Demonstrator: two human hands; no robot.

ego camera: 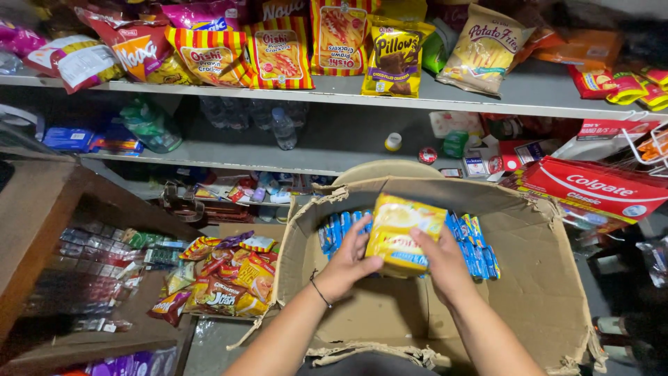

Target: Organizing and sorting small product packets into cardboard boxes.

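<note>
Both hands, left (346,263) and right (440,259), clasped a yellow packet (401,233) between them (above the open cardboard box (536,278)), blue packs (476,247) lying just beyond.

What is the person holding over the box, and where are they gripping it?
A yellow packet, gripped by both hands: left hand on its left edge, right hand on its lower right side.
</note>
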